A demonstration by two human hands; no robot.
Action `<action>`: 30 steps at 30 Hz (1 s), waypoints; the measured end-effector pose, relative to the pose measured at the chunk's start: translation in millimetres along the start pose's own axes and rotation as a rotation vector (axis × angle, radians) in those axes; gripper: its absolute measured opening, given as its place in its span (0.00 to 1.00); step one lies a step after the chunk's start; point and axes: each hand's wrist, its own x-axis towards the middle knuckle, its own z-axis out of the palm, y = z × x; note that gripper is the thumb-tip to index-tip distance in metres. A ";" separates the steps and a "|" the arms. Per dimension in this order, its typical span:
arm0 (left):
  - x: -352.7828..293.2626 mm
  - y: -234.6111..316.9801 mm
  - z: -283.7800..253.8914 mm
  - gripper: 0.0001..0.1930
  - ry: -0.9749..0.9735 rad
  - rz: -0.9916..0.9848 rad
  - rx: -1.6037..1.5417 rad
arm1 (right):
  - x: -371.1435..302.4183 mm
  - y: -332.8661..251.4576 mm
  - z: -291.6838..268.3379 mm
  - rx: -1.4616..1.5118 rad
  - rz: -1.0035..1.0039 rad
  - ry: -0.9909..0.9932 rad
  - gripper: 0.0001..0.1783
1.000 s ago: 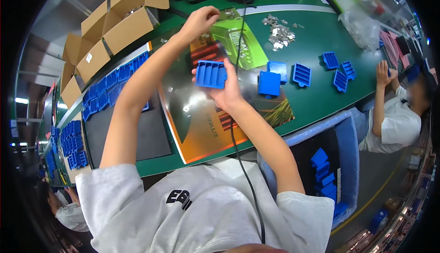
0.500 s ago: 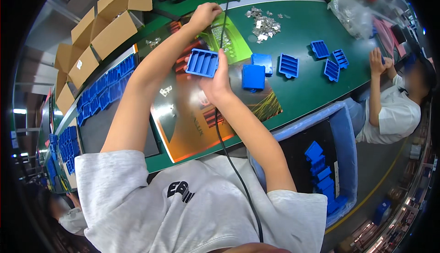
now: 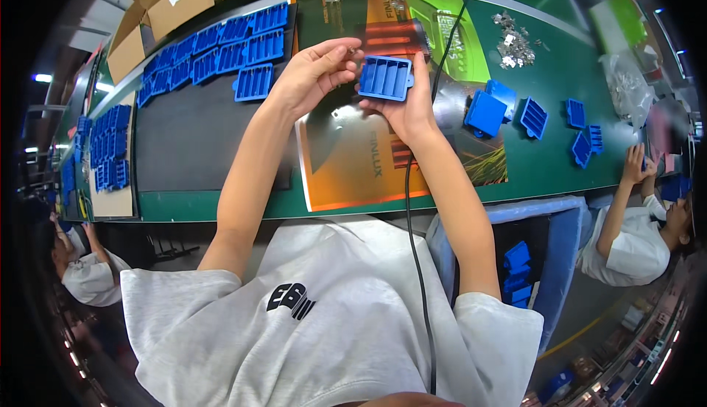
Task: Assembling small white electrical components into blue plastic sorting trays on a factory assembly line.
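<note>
My right hand (image 3: 412,112) holds a blue plastic case (image 3: 385,78) with parallel slots, its open side facing up, thumb along its right edge. Close by the case's left edge, my left hand (image 3: 318,74) is closed in a pinch on a small metal piece (image 3: 353,52), mostly covered by the fingertips. Beneath both hands lies a glossy printed sheet (image 3: 331,167) in orange, black and green. Small metal pieces are scattered along its far side, and a heap of metal pieces (image 3: 515,47) sits at the far right.
Rows of slotted blue cases (image 3: 219,59) lie on a black mat (image 3: 210,138) at left. More blue cases (image 3: 486,114) stand right of the sheet. Cardboard boxes (image 3: 180,9) line the far left edge. A blue-rimmed bin (image 3: 567,260) is at lower right. A co-worker (image 3: 626,237) sits at right.
My left hand has come back from the far side of the sheet to beside the case, pinching a small metal piece. My right hand still holds the case. The view has turned leftward.
</note>
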 end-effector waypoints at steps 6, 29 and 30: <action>-9.3 -6.7 -10.2 0.15 0.060 -0.003 0.010 | 0.3 8.9 4.4 -0.072 0.050 -0.033 0.43; -22.5 -34.5 23.6 0.10 0.290 0.605 0.752 | -24.3 10.6 33.0 0.033 0.260 -0.131 0.29; -21.3 -37.1 22.0 0.10 0.284 0.608 0.756 | -24.2 11.5 32.1 0.034 0.258 -0.130 0.29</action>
